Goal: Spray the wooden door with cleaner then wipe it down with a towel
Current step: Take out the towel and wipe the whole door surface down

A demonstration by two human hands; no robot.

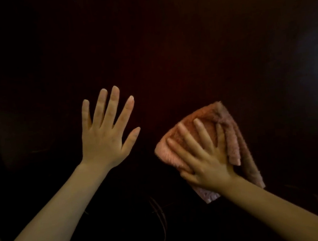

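Note:
A dark reddish-brown wooden door (166, 47) fills almost the whole view, dimly lit. My left hand (106, 133) is raised flat toward the door with its fingers spread and nothing in it. My right hand (203, 158) lies flat with spread fingers on a folded pink-orange towel (232, 132), pressing it against the door at the lower right of centre. The towel sticks out above, to the right of and below the hand. No spray bottle is in view.
A faint bluish glare (316, 58) shows on the door's right side. A few light curved streaks (158, 212) mark the dark surface low between my forearms. The edges of the view are too dark to make out.

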